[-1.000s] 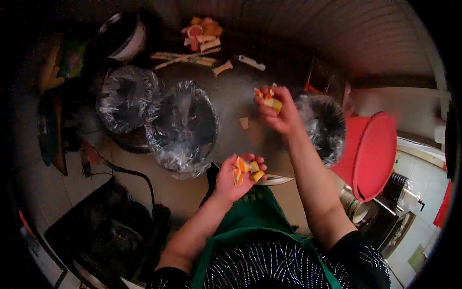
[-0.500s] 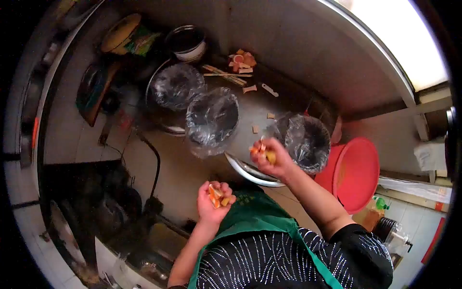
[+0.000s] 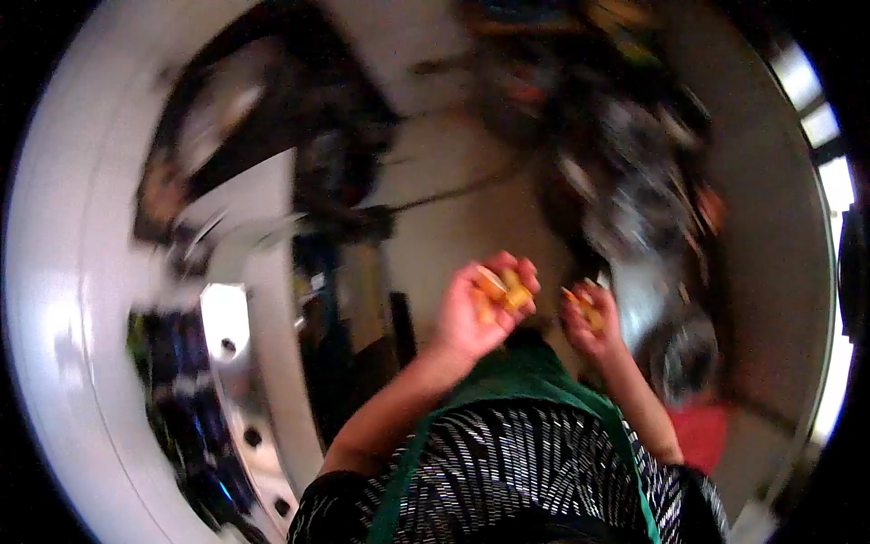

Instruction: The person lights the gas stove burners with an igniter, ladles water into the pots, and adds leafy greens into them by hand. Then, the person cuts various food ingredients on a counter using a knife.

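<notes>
I have my left hand (image 3: 471, 317) cupped palm-up in front of my chest, fingers curled round a small heap of orange and yellow cut pieces (image 3: 503, 290) that rest against the fingertips. Just beside it, my right hand (image 3: 591, 325) is closed loosely on a few more orange pieces (image 3: 583, 306), held above the green apron (image 3: 507, 381) I wear over a dark speckled top. The view is badly smeared, so what sits beyond the hands is probably the counter with its covered bowls, but I cannot make it out.
</notes>
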A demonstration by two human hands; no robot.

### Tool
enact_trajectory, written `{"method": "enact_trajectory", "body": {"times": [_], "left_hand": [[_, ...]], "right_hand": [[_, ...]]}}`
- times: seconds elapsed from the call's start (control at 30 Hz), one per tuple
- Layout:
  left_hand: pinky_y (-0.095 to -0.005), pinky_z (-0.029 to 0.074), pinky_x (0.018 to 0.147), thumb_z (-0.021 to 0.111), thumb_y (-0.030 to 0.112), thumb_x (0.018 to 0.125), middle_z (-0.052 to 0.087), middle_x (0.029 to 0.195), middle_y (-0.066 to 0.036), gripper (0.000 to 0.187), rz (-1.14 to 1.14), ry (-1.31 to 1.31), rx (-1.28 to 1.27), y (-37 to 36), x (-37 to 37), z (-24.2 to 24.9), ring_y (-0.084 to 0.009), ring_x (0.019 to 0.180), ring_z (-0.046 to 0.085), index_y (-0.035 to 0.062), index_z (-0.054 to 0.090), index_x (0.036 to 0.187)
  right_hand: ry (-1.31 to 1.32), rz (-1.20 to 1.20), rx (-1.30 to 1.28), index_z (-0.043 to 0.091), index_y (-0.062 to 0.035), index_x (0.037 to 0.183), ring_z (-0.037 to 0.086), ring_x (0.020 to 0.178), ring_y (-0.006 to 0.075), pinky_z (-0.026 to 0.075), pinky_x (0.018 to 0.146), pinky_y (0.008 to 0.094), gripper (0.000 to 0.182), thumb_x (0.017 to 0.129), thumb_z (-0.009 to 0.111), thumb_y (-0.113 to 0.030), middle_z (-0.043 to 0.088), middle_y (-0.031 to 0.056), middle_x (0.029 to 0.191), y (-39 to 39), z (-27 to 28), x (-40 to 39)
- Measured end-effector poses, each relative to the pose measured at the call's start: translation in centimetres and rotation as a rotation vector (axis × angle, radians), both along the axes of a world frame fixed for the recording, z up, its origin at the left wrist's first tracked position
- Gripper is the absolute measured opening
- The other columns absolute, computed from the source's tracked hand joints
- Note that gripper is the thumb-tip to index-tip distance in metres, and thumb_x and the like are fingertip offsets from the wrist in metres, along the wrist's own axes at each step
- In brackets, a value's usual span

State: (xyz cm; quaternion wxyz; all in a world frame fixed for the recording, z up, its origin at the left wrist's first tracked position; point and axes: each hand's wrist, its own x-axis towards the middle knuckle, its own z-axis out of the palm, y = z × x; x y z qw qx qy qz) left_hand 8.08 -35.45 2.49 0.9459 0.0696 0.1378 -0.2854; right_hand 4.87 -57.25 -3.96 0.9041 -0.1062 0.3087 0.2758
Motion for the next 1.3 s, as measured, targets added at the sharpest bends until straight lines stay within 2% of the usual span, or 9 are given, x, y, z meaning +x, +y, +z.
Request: {"method": "enact_trajectory", "body": {"times": [0.13, 0.37, 0.47, 0.7, 0.83, 0.93, 1.03, 1.17, 1.3], "left_hand": [[-0.0284, 0.041, 0.047, 0.040, 0.028, 0.086, 0.055, 0.072, -0.009, 0.025, 0.114, 0.060, 0.116, 9.2, -4.4, -2.1, -0.0201, 0.057, 0.052, 0.0056, 0.051, 0.081], [-0.0268, 0.040, 0.049, 0.039, 0.024, 0.089, 0.052, 0.065, -0.004, 0.026, 0.312, -0.064, 1.238, 19.6, -15.4, 10.6, -0.0145, 0.054, 0.049, 0.0059, 0.049, 0.072], [-0.0242, 0.042, 0.048, 0.052, 0.021, 0.084, 0.055, 0.064, -0.003, 0.018, 0.685, 0.138, 1.263, 25.5, -21.5, 12.5, -0.0117, 0.055, 0.053, 0.0056, 0.055, 0.076], [-0.0234, 0.043, 0.047, 0.058, 0.024, 0.080, 0.054, 0.057, -0.002, 0.025, 1.126, 0.585, 2.351, 42.6, -28.7, 21.1, -0.0071, 0.052, 0.051, 0.0005, 0.059, 0.075], [-0.0340, 0.046, 0.063, 0.059, 0.032, 0.079, 0.062, 0.071, -0.013, 0.032, 0.694, 0.746, 2.828, 51.5, -30.2, 20.3, -0.0238, 0.067, 0.060, 0.0003, 0.060, 0.081], [-0.0357, 0.041, 0.085, 0.062, 0.032, 0.077, 0.059, 0.101, -0.017, 0.040, 0.467, 0.749, 3.032, 50.9, -29.3, 21.2, -0.0293, 0.098, 0.055, 0.0010, 0.057, 0.101], [-0.0312, 0.032, 0.097, 0.058, 0.015, 0.081, 0.051, 0.117, -0.014, 0.038, 1.144, 0.484, 3.081, 46.1, -30.6, 22.6, -0.0218, 0.110, 0.046, -0.0006, 0.049, 0.114], [-0.0380, 0.043, 0.083, 0.050, 0.022, 0.087, 0.056, 0.103, -0.016, 0.030, 2.003, -0.012, 3.441, 40.7, -23.9, 22.8, -0.0263, 0.094, 0.055, 0.0056, 0.049, 0.113], [-0.0363, 0.042, 0.085, 0.044, 0.009, 0.087, 0.055, 0.104, -0.018, 0.023, 1.708, -0.744, 2.635, 32.1, -10.5, 15.1, -0.0256, 0.095, 0.053, -0.0005, 0.049, 0.107]], "right_hand": [[-0.195, 0.199, -0.185, 0.047, -0.0089, 0.077, 0.047, 0.048, 0.0124, 0.035, 0.034, 0.0210, 0.022, 0.086, 0.047, -0.029, 0.053, 0.0057, 0.069, 9.3, -0.7, 2.5], [-0.918, 1.010, -0.523, 0.046, -0.0086, 0.078, 0.044, 0.046, 0.0096, 0.032, 0.036, 0.0217, 0.023, 0.089, 0.044, -0.029, 0.052, 0.0045, 0.065, 24.7, 10.2, 4.8], [-1.464, 1.177, -0.634, 0.049, -0.0059, 0.088, 0.044, 0.050, 0.0077, 0.036, 0.045, 0.0220, 0.022, 0.090, 0.045, -0.028, 0.051, 0.0026, 0.065, 35.2, 14.3, 3.6], [-2.162, 0.807, -0.540, 0.051, -0.0028, 0.103, 0.050, 0.062, 0.0083, 0.041, 0.055, 0.0233, 0.033, 0.083, 0.054, -0.028, 0.053, 0.0033, 0.069, 60.4, 27.1, 2.3], [-2.477, 0.631, -0.683, 0.048, 0.0012, 0.113, 0.059, 0.089, 0.0313, 0.047, 0.077, 0.0357, 0.066, 0.072, 0.058, -0.050, 0.061, 0.0200, 0.095, 72.6, 25.9, 2.6], [-2.505, 0.379, -0.890, 0.051, -0.0001, 0.112, 0.060, 0.087, 0.0321, 0.048, 0.076, 0.0365, 0.063, 0.073, 0.057, -0.050, 0.062, 0.0179, 0.093, 72.8, 25.5, 3.8], [-2.472, 0.031, -0.523, 0.056, -0.0029, 0.097, 0.060, 0.074, 0.0340, 0.049, 0.068, 0.0400, 0.035, 0.079, 0.053, -0.033, 0.061, 0.0181, 0.080, 67.0, 24.5, 8.1], [-2.175, 0.162, -0.968, 0.055, -0.0013, 0.090, 0.059, 0.073, 0.0301, 0.048, 0.061, 0.0362, 0.015, 0.081, 0.055, -0.014, 0.057, 0.0165, 0.078, 45.7, 20.0, 6.3], [-1.461, 0.529, -1.358, 0.054, -0.0047, 0.087, 0.055, 0.065, 0.0364, 0.045, 0.058, 0.0420, 0.014, 0.082, 0.051, -0.017, 0.057, 0.0184, 0.075, 28.6, 6.3, 3.2]]}}
